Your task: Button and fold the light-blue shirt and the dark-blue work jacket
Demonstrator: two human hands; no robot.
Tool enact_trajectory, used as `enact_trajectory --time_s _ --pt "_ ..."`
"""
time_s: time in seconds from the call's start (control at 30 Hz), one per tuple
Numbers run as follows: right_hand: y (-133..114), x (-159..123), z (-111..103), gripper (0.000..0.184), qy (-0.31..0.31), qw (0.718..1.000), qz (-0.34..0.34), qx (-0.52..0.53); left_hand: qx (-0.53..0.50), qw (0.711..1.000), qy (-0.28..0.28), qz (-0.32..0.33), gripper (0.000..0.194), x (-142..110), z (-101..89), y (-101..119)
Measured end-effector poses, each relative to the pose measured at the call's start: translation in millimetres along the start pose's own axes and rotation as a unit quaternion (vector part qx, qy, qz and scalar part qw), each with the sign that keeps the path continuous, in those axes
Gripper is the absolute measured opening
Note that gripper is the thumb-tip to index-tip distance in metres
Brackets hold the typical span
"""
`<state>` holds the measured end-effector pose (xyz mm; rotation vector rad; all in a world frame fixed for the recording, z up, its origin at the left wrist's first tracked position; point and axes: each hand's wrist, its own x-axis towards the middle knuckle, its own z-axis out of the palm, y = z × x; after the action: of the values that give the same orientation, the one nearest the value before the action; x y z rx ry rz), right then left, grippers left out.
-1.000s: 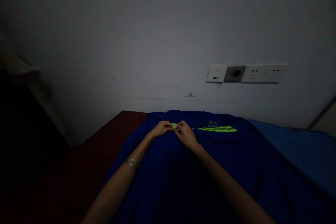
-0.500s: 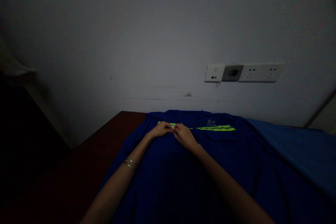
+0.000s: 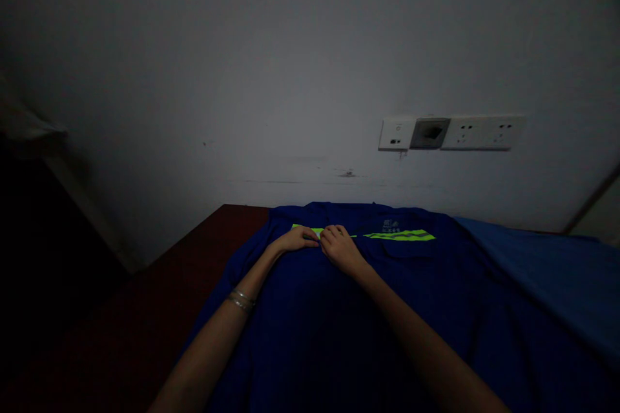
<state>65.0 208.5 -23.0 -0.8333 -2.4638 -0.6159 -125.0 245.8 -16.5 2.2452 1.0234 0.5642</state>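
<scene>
Handling, as I judge it from my station: the blue garment (image 3: 300, 310) is light and limp, a woven cloth that creases easily and is not fragile. It lies spread beneath both hands, reaching from just beyond the grip back towards the wearer, on a red-brown table (image 3: 203, 245). The yellow-green strip (image 3: 400, 235) to the right of the grip looks smoother and perhaps stiffer than the cloth. A fingertip pinch at the front, where the hands meet, suits small work; a larger shift wants a fuller hold of cloth on either side of the grip.

Grip: left hand (image 3: 294, 240) and right hand (image 3: 341, 250) almost touch, fingers bent and drawn in to narrow pinches. I read both as closed on the garment's front; whether each has a fold, an edge or a fastener, I cannot tell.

Obscured: the fingertips merge in the gloom, and the hands cover part of the strip's left stretch. The printed mark (image 3: 390, 226) right of the grip is too small to read. Cloth nearer than the grip sinks into shadow, its lower end cut off; the lighter blue cloth (image 3: 542, 271) far right also leaves view.
</scene>
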Motion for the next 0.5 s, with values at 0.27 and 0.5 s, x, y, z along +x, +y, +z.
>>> enact_trajectory --time_s 0.27,0.5 --pt "1 -8 -6 0.018 -0.037 0.996 -0.010 0.081 -0.036 0.995 0.001 -0.091 0.031 -11 -30.0 3" --pt "-2 -13 -11 0.024 -0.049 0.994 0.009 0.096 -0.028 0.990 0.066 -0.124 0.028 -13 -45.3 4"
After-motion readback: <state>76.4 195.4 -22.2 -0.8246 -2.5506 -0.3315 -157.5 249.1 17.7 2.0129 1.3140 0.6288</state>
